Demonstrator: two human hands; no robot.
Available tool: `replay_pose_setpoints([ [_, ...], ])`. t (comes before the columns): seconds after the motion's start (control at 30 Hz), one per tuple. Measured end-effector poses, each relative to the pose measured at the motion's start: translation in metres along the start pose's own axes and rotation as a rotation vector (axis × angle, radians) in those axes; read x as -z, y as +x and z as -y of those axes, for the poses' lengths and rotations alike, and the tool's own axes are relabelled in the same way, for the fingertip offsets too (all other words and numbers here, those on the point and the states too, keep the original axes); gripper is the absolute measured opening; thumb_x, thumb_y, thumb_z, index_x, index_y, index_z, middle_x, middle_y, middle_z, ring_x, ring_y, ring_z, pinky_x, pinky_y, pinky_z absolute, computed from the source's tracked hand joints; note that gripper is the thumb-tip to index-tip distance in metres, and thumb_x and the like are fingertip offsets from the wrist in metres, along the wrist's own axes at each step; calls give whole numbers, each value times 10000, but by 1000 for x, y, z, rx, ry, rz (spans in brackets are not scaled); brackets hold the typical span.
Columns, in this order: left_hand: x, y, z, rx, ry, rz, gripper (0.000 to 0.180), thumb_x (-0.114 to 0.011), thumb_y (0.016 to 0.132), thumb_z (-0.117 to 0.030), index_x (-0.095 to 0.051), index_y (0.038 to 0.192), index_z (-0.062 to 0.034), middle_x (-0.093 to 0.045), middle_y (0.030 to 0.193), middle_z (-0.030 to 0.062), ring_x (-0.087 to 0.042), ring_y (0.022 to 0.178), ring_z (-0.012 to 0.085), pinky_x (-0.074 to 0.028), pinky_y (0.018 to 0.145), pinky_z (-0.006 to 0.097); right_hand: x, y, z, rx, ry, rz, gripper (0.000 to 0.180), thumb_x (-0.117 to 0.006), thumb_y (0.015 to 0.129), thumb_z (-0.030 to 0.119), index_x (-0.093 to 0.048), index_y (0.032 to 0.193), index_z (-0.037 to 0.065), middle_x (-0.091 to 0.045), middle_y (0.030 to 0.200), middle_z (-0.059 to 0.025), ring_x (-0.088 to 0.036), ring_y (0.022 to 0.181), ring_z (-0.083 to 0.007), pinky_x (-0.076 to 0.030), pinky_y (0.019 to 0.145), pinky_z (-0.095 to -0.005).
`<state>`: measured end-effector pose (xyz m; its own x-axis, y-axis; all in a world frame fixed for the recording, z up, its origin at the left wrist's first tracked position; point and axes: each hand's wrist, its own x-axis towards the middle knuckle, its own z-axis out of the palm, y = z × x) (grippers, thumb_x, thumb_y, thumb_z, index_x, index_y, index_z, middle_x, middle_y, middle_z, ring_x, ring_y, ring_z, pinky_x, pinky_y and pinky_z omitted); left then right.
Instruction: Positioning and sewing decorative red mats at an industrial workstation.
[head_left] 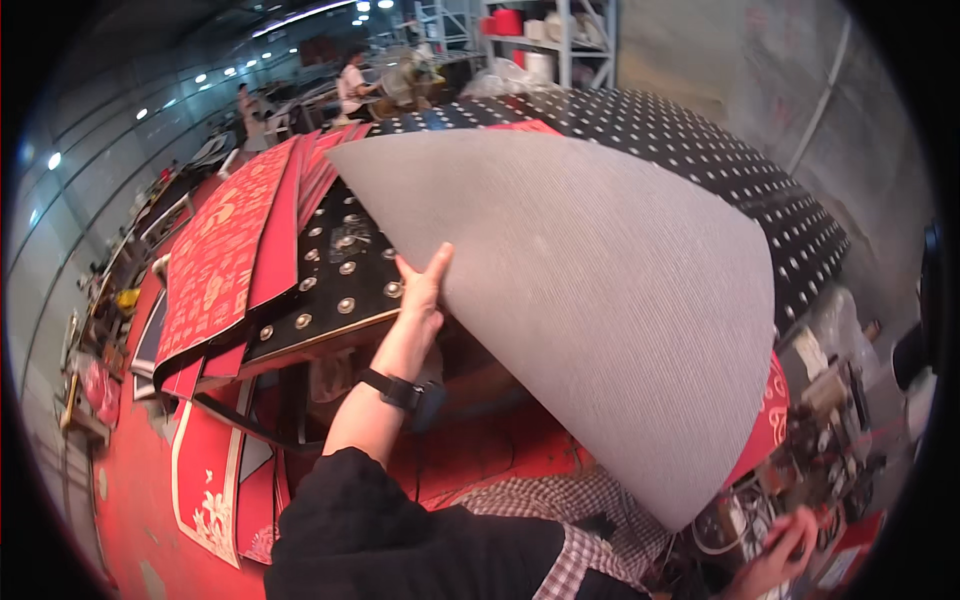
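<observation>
A: Gripping status, head view?
B: Left hand (422, 285) fingers together, pressed on edge of grey ribbed sheet (590, 290), lifted over black perforated table (760, 190).
A: Right hand (782, 555)?
B: Lower right, among clutter; finger state unclear.

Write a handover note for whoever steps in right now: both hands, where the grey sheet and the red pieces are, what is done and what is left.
Left hand: raised, fingers on the left edge of the large grey ribbed sheet, holding it lifted over the black studded table.
Right hand: low at the lower right, among clutter by the table's edge; whether it grips anything cannot be told.
Red patterned panels: stacked at the table's left end, overhanging it.
Done: sheet is up off the surface.
Left: sheet is not lying flat yet; it likely still needs setting down.
</observation>
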<state>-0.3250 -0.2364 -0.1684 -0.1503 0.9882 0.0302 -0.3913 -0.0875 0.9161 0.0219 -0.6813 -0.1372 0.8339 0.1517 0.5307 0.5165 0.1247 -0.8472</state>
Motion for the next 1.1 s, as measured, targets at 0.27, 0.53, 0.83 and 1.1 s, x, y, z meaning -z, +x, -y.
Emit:
replay_pose_setpoints([
  [0.27, 33, 2, -16, 240, -242, 298, 479, -646, 813, -341, -510, 1173, -55, -584, 1108, 100, -575, 976, 268, -483, 847, 454, -75, 60, -55, -130, -238, 247, 470, -612, 856, 171, -483, 1304, 112, -587, 820, 48, -462, 661, -29, -403, 573, -184],
  [0.53, 18, -12, -57, 199, -69, 117, 507, -614, 821, -447, -532, 1180, -98, -576, 1107, 73, -547, 950, 206, -469, 797, 350, -77, 48, -78, -119, -192, 231, 544, -637, 812, 149, -440, 1312, 68, -653, 995, -108, -590, 694, -101, -477, 645, -236],
  [0.83, 30, -23, -65, 195, -89, 63, 647, -650, 808, -406, -427, 1271, -12, -476, 1264, 149, -478, 1104, 284, -415, 924, 441, -75, 18, -104, -181, -156, 298, 528, -644, 801, 137, -469, 1297, 98, -630, 1071, -134, -601, 912, -145, -458, 817, -264],
  [1.1, 56, 14, -71, 292, -68, 130, 509, -644, 817, -375, -518, 1194, -57, -555, 1185, 97, -516, 1079, 249, -434, 914, 424, -76, 2, -82, -494, -1, 487, 631, -644, 797, 84, -372, 1366, 95, -626, 1012, -63, -540, 634, -64, -466, 559, -214],
])
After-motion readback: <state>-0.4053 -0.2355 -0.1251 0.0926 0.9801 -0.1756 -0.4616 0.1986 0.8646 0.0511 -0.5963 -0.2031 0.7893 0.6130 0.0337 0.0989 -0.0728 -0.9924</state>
